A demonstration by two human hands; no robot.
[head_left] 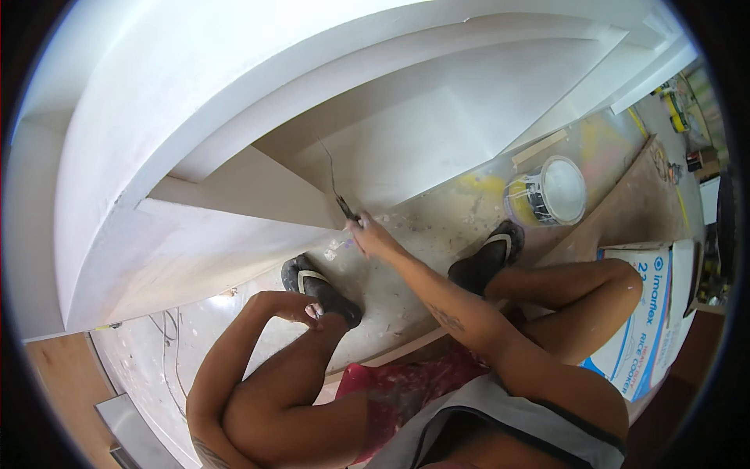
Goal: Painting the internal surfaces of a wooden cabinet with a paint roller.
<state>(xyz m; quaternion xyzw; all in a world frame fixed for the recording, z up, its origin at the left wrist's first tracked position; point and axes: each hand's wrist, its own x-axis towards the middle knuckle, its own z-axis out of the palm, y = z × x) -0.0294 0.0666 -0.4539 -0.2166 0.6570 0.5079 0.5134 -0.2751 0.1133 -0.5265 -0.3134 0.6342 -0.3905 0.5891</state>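
Note:
My right hand (368,237) is closed round the handle of a dark-handled tool (344,206). From the handle a thin, slightly bent metal part runs up into the opening of a white built-in cabinet (258,181); whether it is a blade seen edge-on or a rod, I cannot tell. My left hand (295,307) rests by my left shin, fingers curled. A small whitish patch shows at its fingertips, too small to name. Inside the cabinet, pale panels (437,109) form the back and sides.
A paint bucket (564,190) with white content stands right of the cabinet, near a wood strip (541,148). Beside my right knee is a white and blue carton (637,328). The floor (406,270) is paint-spattered. Cables (168,332) lie at the left; tools and cans crowd the far right.

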